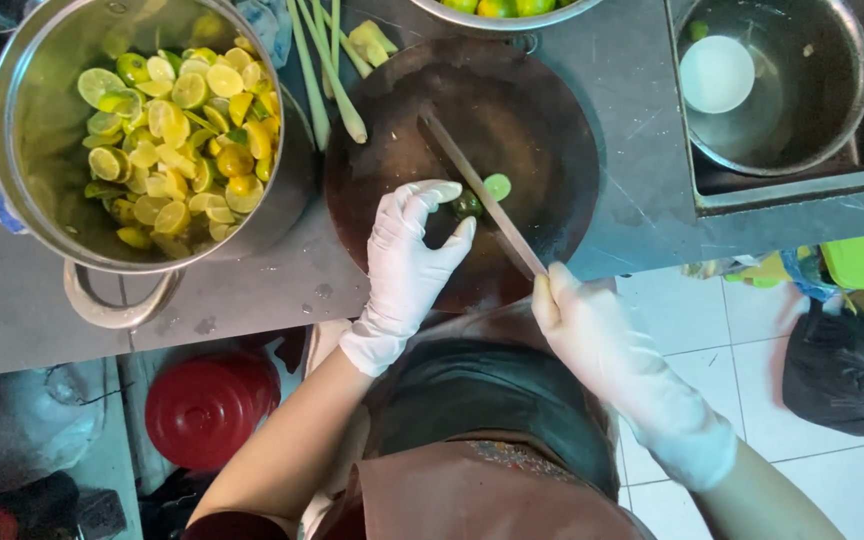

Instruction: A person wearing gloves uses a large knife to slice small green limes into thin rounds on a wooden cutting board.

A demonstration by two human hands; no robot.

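Note:
My left hand, in a white glove, pinches a small green lime on the round dark cutting board. My right hand, also gloved, grips the handle of a long knife whose blade lies across the lime. A cut lime piece rests just beyond the blade. To the left stands a large steel pot full of cut lime slices.
Lemongrass stalks lie between the pot and the board. A steel bowl of whole limes is at the top edge. A steel pot with a white lid sits at right. Below the counter are a red lid and a black bag.

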